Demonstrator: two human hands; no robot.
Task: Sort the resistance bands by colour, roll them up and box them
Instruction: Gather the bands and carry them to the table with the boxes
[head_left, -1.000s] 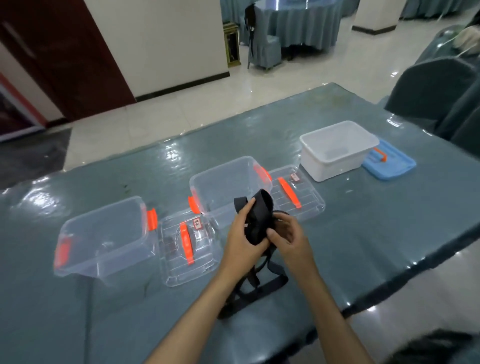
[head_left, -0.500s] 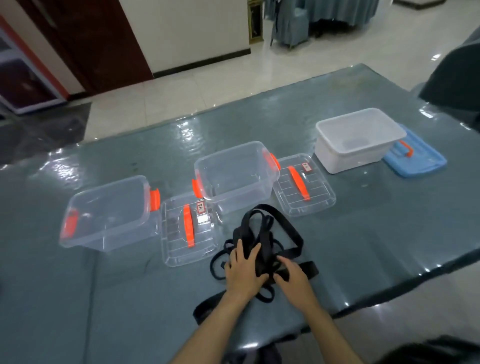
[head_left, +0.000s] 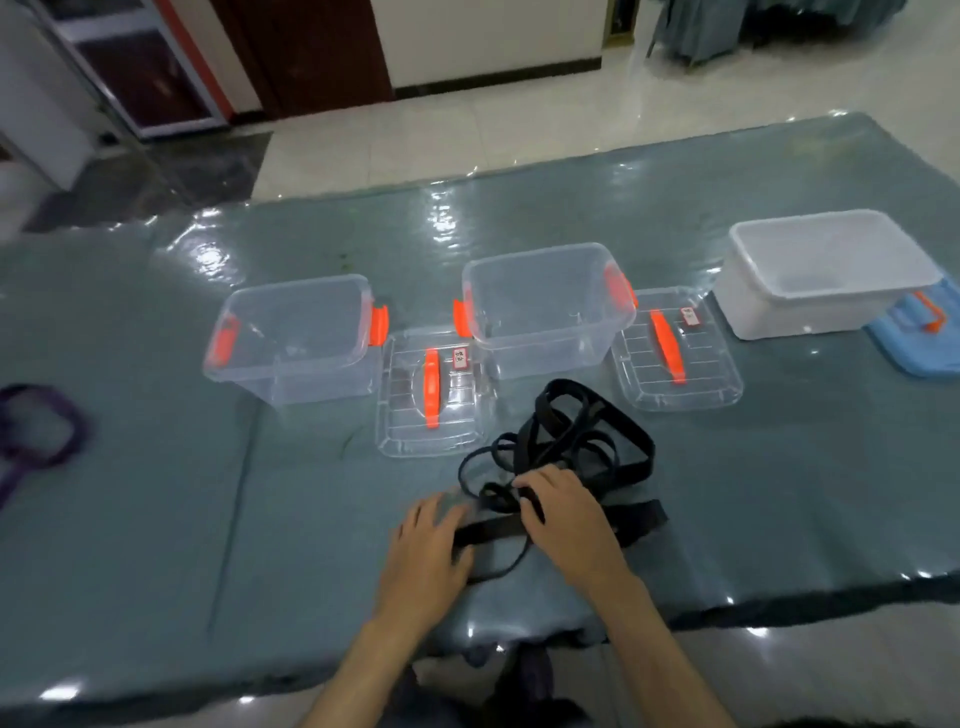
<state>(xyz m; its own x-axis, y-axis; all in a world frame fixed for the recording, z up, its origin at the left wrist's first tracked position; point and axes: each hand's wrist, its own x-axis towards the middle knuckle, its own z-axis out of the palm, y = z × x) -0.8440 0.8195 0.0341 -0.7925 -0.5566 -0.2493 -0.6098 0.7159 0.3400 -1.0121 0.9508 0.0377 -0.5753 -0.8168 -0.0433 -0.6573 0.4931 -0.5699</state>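
A tangle of black resistance bands (head_left: 576, 441) lies on the table in front of the middle clear box (head_left: 545, 306). My right hand (head_left: 569, 519) is on the near side of the tangle, its fingertips curled over the loops. My left hand (head_left: 426, 556) lies flat with spread fingers on the left end of a flat black strap. A purple band (head_left: 44, 431) lies blurred at the far left edge of the table. All three boxes hold nothing.
A second clear box (head_left: 296, 338) with orange latches stands to the left, a white box (head_left: 826, 275) to the right. Two clear lids with orange handles (head_left: 431, 400) (head_left: 675, 358) and a blue lid (head_left: 914, 343) lie between and beside the boxes. The table's near edge (head_left: 779, 603) runs just below my hands.
The black bundle, held up in both hands a second ago, now lies on the table. My left hand has slid left along a strap. The view swung left, revealing the purple band.
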